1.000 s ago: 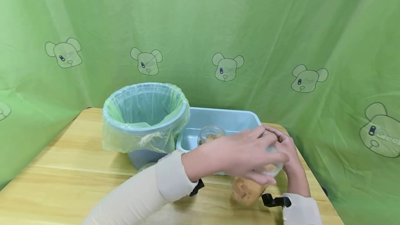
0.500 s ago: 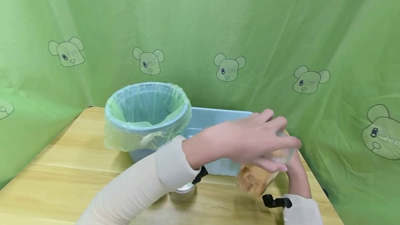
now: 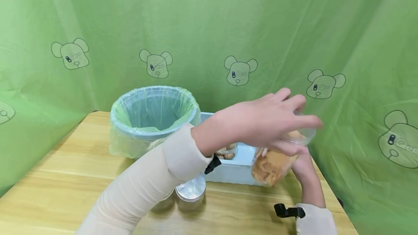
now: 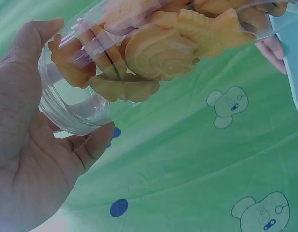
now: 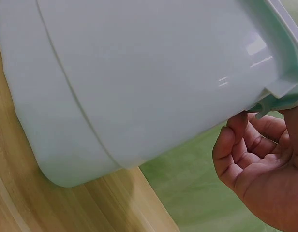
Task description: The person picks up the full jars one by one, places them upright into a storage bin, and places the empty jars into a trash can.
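Note:
My left hand [image 3: 261,122] grips a clear cookie jar [image 3: 272,166] by its upper end, and the jar hangs tilted in front of the light blue tub [image 3: 228,172]. In the left wrist view, the left hand [image 4: 40,140] wraps round the ridged clear end of the jar, with tan swirl-shaped cookies [image 4: 158,53] inside. My right hand [image 3: 303,166] is partly hidden behind the jar. In the right wrist view, the right hand [image 5: 265,159] holds the rim at the tub's end with curled fingers.
A blue bin [image 3: 125,126] with a green bag lining stands left of the tub. Another jar of cookies [image 3: 227,153] sits inside the tub. A silver-topped jar [image 3: 192,191] and a second jar [image 3: 164,204] stand on the wooden table [image 3: 65,177], partly behind the left sleeve.
My left hand has raised the cookie jar and carried it slightly right. The silver-topped jar has come into view from behind the sleeve. The right forearm has stayed nearly in place.

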Tool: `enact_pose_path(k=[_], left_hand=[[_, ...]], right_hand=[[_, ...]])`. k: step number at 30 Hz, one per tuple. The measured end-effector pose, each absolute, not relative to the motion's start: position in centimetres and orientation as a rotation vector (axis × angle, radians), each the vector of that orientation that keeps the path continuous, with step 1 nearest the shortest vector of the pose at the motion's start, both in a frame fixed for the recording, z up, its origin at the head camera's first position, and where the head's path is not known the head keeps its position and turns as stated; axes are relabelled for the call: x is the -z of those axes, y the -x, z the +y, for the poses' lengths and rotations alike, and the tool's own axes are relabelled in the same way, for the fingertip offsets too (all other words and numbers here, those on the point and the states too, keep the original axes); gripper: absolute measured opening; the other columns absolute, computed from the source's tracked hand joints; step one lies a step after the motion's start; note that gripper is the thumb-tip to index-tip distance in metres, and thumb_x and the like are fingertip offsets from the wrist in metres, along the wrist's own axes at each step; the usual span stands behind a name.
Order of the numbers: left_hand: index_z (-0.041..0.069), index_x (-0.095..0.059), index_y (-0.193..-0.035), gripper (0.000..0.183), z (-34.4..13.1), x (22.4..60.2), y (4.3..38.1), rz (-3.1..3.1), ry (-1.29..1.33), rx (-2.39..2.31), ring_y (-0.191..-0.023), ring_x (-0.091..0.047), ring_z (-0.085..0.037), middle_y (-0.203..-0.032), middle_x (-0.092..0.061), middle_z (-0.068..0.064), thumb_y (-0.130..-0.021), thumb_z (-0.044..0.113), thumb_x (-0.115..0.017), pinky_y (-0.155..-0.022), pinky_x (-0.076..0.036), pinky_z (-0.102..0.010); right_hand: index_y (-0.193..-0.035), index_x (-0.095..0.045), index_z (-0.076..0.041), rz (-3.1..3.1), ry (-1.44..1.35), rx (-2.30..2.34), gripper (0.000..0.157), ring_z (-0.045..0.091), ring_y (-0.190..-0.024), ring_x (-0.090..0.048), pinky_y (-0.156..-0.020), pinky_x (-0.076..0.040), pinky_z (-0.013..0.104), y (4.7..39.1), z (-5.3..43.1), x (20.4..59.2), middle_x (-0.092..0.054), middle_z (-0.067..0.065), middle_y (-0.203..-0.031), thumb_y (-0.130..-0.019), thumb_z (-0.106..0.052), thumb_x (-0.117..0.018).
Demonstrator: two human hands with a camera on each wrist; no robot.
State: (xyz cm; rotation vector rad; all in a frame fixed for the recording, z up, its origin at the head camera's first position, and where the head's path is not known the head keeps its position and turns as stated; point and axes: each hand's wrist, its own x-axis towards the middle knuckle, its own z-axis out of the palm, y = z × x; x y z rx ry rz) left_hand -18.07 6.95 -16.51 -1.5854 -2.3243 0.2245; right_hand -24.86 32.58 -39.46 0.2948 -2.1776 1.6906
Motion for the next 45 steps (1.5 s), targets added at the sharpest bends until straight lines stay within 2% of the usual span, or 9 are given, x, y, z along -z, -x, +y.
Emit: enact_pose_path(k=[4, 7, 9, 11, 14, 16, 21, 36, 45], left_hand=[[0.037, -0.034, -0.144, 0.057, 7.0, 16.1, 19.0, -2.363, 1.577, -0.182, -0.101, -0.034, -0.016, -0.126, -0.039, 0.002, -0.093, 0.061, -0.039, -0.078, -0.033, -0.022], [0.036, -0.034, -0.144, 0.057, 7.0, 16.1, 19.9, -2.368, 1.567, -0.163, -0.102, -0.034, -0.017, -0.125, -0.039, 0.001, -0.093, 0.061, -0.04, -0.078, -0.033, -0.023], [0.036, -0.034, -0.144, 0.057, 7.0, 16.3, 20.5, -2.371, 1.549, -0.168, -0.102, -0.034, -0.017, -0.125, -0.04, 0.001, -0.093, 0.061, -0.039, -0.078, -0.033, -0.024], [0.036, -0.034, -0.144, 0.057, 7.0, 16.5, 21.1, -2.379, 1.53, -0.179, -0.102, -0.034, -0.017, -0.125, -0.04, 0.001, -0.093, 0.06, -0.039, -0.078, -0.033, -0.024], [0.036, -0.033, -0.144, 0.056, 7.0, 16.9, 22.0, -2.392, 1.498, -0.181, -0.103, -0.034, -0.018, -0.124, -0.039, 0.001, -0.093, 0.06, -0.039, -0.078, -0.033, -0.024], [0.036, -0.033, -0.144, 0.055, 7.0, 17.2, 22.5, -2.388, 1.481, -0.185, -0.103, -0.033, -0.018, -0.124, -0.039, 0.001, -0.094, 0.06, -0.038, -0.078, -0.033, -0.025], [0.036, -0.031, -0.144, 0.056, 7.2, 18.1, 23.7, -2.405, 1.453, -0.183, -0.103, -0.032, -0.019, -0.123, -0.038, 0.001, -0.094, 0.06, -0.037, -0.078, -0.033, -0.026], [0.033, -0.033, -0.144, 0.057, 8.0, 21.8, 26.2, -2.432, 1.467, -0.209, -0.101, -0.033, -0.019, -0.123, -0.039, -0.002, -0.094, 0.06, -0.037, -0.078, -0.034, -0.026], [0.032, -0.033, -0.144, 0.058, 8.5, 24.1, 27.2, -2.455, 1.502, -0.206, -0.101, -0.034, -0.018, -0.123, -0.04, -0.001, -0.094, 0.06, -0.037, -0.076, -0.034, -0.026]], right_hand=[[-0.107, -0.063, -0.008, -2.316, -0.231, -1.562, 0.018, 0.008, -0.088, -0.054, -0.074, -0.046, 0.022, 25.1, 32.5, 39.0, -0.06, -0.007, -0.096, -0.089, -0.004, -0.062], [-0.09, -0.06, -0.004, -2.407, -0.115, -1.458, 0.006, 0.01, -0.076, -0.051, -0.064, -0.045, 0.024, 25.4, 32.7, 39.4, -0.055, -0.002, -0.084, -0.091, -0.009, -0.059], [-0.083, -0.057, -0.005, -2.426, -0.085, -1.446, 0.019, 0.01, -0.07, -0.048, -0.059, -0.044, 0.025, 25.6, 32.7, 39.5, -0.051, -0.002, -0.078, -0.095, -0.019, -0.057], [-0.088, -0.059, -0.003, -2.423, -0.103, -1.484, 0.023, 0.01, -0.071, -0.05, -0.06, -0.045, 0.024, 25.6, 32.6, 39.4, -0.052, -0.002, -0.078, -0.096, -0.024, -0.056], [-0.111, -0.062, -0.003, -2.432, -0.13, -1.519, 0.036, 0.007, -0.08, -0.053, -0.067, -0.047, 0.02, 25.6, 32.5, 39.2, -0.057, -0.004, -0.088, -0.096, -0.035, -0.054], [-0.131, -0.054, -0.002, -2.467, -0.122, -1.517, 0.051, 0.004, -0.09, -0.055, -0.074, -0.048, 0.019, 25.5, 32.5, 39.0, -0.06, 0.0, -0.103, -0.096, -0.04, -0.052], [-0.144, -0.039, -0.005, -2.533, -0.073, -1.53, 0.068, 0.004, -0.1, -0.054, -0.078, -0.047, 0.017, 25.3, 32.4, 38.8, -0.053, 0.011, -0.126, -0.094, -0.049, -0.049], [-0.141, -0.048, -0.017, -2.522, -0.011, -1.587, 0.06, 0.011, -0.104, -0.05, -0.077, -0.047, 0.021, 25.4, 32.2, 38.7, -0.048, 0.007, -0.13, -0.092, -0.051, -0.053], [-0.139, -0.05, -0.014, -2.498, -0.053, -1.591, 0.057, 0.01, -0.1, -0.052, -0.075, -0.047, 0.02, 25.5, 32.3, 39.0, -0.055, 0.007, -0.122, -0.093, -0.048, -0.053]])
